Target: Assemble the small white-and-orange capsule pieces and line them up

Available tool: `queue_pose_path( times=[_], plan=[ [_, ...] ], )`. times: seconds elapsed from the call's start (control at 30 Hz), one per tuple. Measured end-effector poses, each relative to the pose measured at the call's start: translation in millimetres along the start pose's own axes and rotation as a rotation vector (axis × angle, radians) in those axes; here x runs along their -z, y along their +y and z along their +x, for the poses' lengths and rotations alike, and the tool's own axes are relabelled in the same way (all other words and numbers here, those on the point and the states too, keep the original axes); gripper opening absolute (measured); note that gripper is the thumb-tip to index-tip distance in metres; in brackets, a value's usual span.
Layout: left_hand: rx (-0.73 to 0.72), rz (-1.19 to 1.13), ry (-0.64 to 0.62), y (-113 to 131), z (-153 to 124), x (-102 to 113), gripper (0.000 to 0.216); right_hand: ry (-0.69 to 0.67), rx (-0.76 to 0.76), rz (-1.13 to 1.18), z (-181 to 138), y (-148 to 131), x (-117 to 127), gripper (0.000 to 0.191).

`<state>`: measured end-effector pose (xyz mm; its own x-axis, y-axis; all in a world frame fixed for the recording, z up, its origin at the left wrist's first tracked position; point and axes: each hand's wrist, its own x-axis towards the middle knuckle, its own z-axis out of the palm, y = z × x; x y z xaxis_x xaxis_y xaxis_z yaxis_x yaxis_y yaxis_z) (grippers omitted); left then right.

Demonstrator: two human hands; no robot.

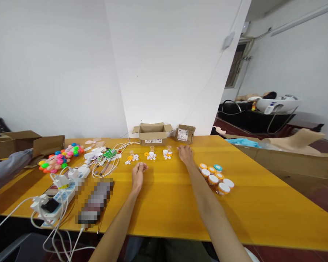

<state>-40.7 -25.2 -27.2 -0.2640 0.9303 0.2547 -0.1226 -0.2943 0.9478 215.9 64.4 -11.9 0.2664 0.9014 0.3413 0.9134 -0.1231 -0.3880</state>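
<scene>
My left hand [138, 174] rests near the middle of the wooden table, its fingers loosely bent towards the right, with nothing visible in it. Just beyond it lies a small pile of white and orange discs [130, 158]. My right hand [185, 153] reaches farther forward, palm down and fingers apart, holding nothing that I can see. To its left is another pile of small white and orange pieces [167, 155], with a clear cup [169, 148] behind. A middle pile of discs [151, 155] lies between the hands, also with a clear cup [152, 149] behind it.
Several lidded jars [213, 179] stand beside my right forearm. An open cardboard box [153, 138] and a smaller carton [185, 134] stand by the wall. On the left are a phone [95, 203], a power strip [64, 198] with cables, and colourful balls [61, 158].
</scene>
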Motion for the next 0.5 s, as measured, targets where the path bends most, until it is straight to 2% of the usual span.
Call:
queue_pose_path(
  times=[0.33,0.5],
  plan=[
    [-0.006,0.012,-0.021,-0.1,-0.4,-2.6,0.04,-0.057,-0.026,0.02,-3.7,-5.3,16.7,0.034],
    [0.016,-0.004,-0.003,-3.8,1.4,-3.7,0.039,-0.019,0.008,-0.005,-8.6,-8.8,20.0,0.035]
  ],
)
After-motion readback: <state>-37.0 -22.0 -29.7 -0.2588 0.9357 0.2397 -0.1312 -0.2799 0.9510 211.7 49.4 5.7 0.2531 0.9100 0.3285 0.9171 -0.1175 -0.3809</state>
